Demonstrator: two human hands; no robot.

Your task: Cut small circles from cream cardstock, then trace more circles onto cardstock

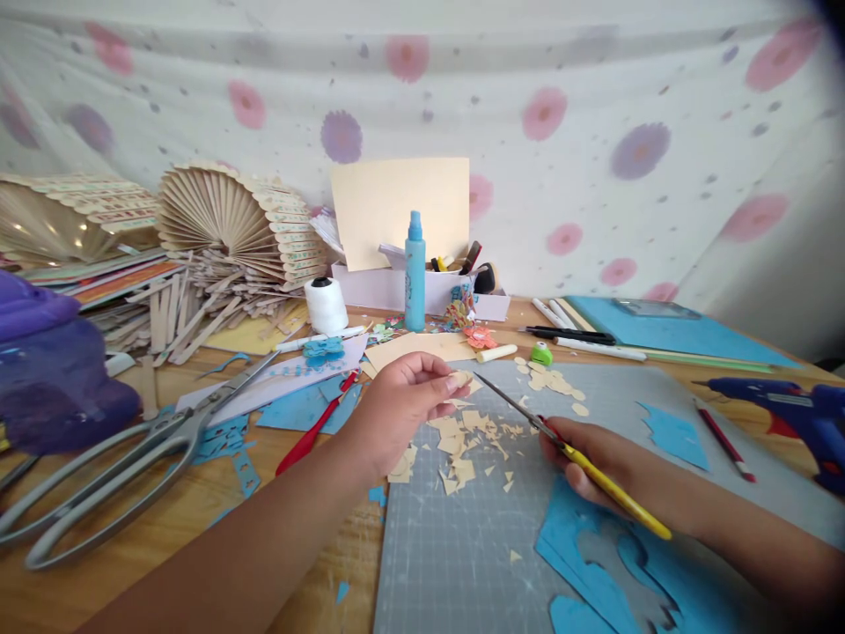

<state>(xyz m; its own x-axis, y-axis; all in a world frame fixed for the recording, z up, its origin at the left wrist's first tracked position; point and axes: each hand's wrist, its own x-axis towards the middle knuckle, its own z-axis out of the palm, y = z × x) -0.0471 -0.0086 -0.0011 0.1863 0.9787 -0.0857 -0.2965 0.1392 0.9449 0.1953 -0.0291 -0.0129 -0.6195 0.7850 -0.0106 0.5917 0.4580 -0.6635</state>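
Note:
My left hand point(413, 401) pinches a small cream paper piece point(464, 379) between thumb and fingers, above the grey cutting mat point(455, 546). In my right hand point(587, 458) is a pair of scissors with yellow-and-red handles point(611, 489). Their blade tips point up and left, close to the held paper. Under both hands lie cream paper scraps point(462, 440). Farther back on the mat rests a cluster of rounded cream paper pieces point(551, 379). Blue cut sheets point(574, 546) lie partly beneath my right forearm.
Large grey scissors point(165, 431) and a purple container point(59, 379) stand at left. A blue glue gun point(785, 396) and a dark red pencil point(726, 440) lie at right. Behind the mat are a blue bottle point(415, 277), a white thread spool point(326, 305) and wooden sticks point(191, 308).

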